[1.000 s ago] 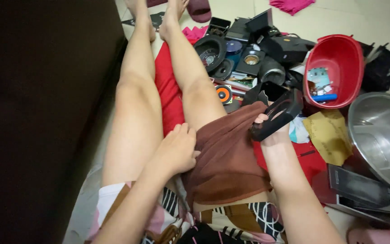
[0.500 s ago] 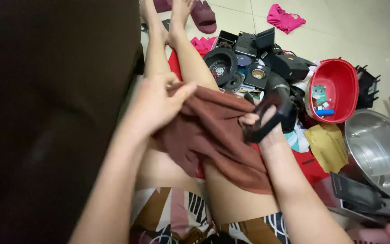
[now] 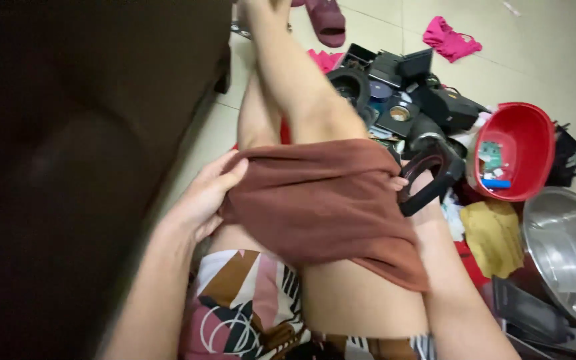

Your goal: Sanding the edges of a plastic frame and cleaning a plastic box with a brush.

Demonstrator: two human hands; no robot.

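Two hands share one thing: a reddish-brown piece of soft cloth (image 3: 321,207) draped across the person's thighs, its long axis running from about nine o'clock to four o'clock over the lap. Taken from largest to smallest, the dark sofa side (image 3: 81,167) fills the whole nine o'clock side of the view, and the pale tiled floor (image 3: 541,60) spreads from twelve to two o'clock.

Next in size, the cloth itself lies between both grips, bunched at its upper edge and hanging loose toward five o'clock. At four o'clock sits a round steel bowl (image 3: 568,260), and at two o'clock a red plastic basin (image 3: 525,143) with small bits inside. A heap of black electronic parts and speaker housings (image 3: 401,93) lies at one o'clock, a yellow rag (image 3: 495,237) at three o'clock beside the bowl, a pink garment (image 3: 451,41) farther out at one o'clock, and a maroon slipper (image 3: 325,20) at twelve.

The left hand (image 3: 205,197) is closed on the cloth's nine o'clock end, thumb on top and fingers tucked under the fold. The right hand (image 3: 421,197), at the three o'clock end, is mostly hidden behind the cloth; it holds a black ring-shaped plastic frame (image 3: 431,179), while a fingertip shows at the cloth's edge, so whether it also pinches the fabric I cannot tell. Judging by this, the left hand has the plainer hold on the cloth, and the fabric stretches away from it toward three o'clock.
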